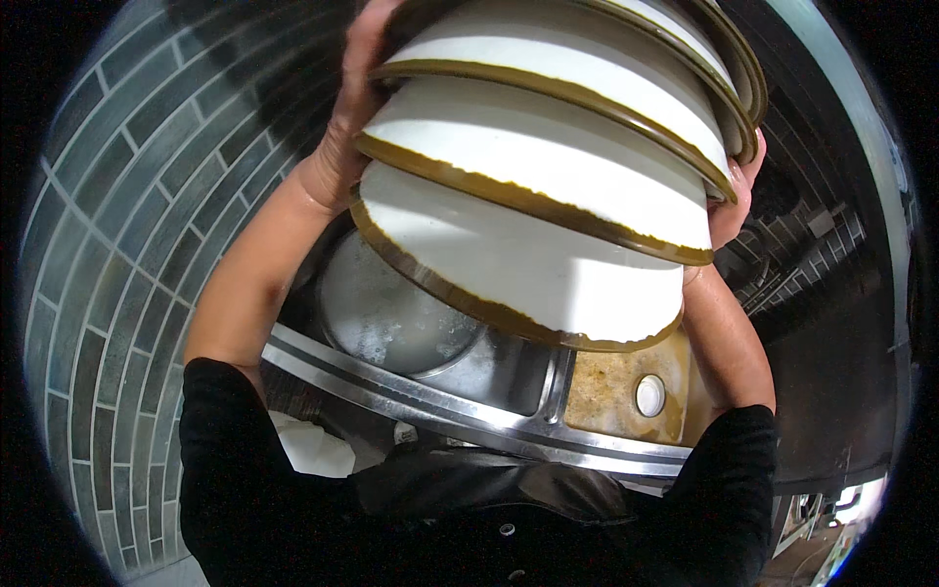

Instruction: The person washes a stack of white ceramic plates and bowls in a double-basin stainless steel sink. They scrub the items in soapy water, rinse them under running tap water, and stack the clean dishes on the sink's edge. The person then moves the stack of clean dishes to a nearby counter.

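Between my two raised hands is a tilted stack of several white bowls (528, 147) with brown rims, held up close before me over a metal sink. My left hand (359, 95) grips the left side of the stack, its fingers partly hidden behind the bowls. On the right side, my right hand (737, 194) holds the stack by the rims, with part of the palm hidden. The nearest bowl (528, 257) shows its white outer wall. What lies inside the bowls cannot be seen.
Below the stack, a round metal vessel (396, 315) with cloudy water sits in the left sink basin. A divider (559, 385) separates it from a brown-stained basin (601, 389) with a round white piece (650, 396). A grey tiled wall (125, 242) rises at left. White paper or cloth (312, 444) lies below the sink's front edge (469, 418).
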The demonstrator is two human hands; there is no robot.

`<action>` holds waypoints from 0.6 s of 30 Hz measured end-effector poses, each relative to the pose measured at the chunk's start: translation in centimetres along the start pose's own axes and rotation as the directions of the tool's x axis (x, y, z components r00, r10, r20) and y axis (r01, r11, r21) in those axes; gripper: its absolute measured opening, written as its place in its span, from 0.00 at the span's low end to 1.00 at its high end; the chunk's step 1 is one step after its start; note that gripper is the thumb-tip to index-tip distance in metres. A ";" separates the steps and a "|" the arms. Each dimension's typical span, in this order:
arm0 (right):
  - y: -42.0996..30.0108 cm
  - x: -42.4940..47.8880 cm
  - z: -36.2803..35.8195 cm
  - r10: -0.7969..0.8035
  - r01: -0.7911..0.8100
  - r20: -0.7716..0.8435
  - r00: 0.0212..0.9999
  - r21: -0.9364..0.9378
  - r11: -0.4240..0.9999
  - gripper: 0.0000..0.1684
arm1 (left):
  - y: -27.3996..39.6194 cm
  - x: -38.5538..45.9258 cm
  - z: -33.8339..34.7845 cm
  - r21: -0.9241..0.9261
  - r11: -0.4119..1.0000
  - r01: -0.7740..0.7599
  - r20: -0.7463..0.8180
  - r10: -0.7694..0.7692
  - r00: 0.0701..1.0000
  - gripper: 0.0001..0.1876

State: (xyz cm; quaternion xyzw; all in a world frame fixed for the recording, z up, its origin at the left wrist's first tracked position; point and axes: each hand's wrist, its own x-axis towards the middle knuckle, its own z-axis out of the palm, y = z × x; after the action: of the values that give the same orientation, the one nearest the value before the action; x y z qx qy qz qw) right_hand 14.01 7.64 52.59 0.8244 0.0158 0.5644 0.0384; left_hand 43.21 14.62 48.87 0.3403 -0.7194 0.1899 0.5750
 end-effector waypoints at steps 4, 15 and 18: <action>-0.9 0.3 2.3 0.051 -0.051 -0.004 0.999 -0.009 0.999 0.32 | 0.0 -1.3 -1.0 -0.037 0.999 -0.013 0.006 0.013 1.000 0.47; -2.7 -11.4 8.5 0.775 -0.992 0.624 0.095 0.122 0.024 0.41 | 6.0 -15.2 1.2 -0.585 0.264 0.767 0.194 -0.872 0.449 0.30; -5.1 -13.6 9.2 0.588 -0.978 0.799 -0.126 0.000 -0.209 0.44 | 9.4 -23.3 2.8 -0.566 0.296 0.769 0.077 -0.910 0.408 0.28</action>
State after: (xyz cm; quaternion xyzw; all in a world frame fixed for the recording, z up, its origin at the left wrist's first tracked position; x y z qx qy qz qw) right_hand 17.72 11.40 36.26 0.6467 -0.3796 0.1073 -0.6528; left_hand 37.16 25.61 26.98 0.4705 -0.3678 -0.3026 0.7428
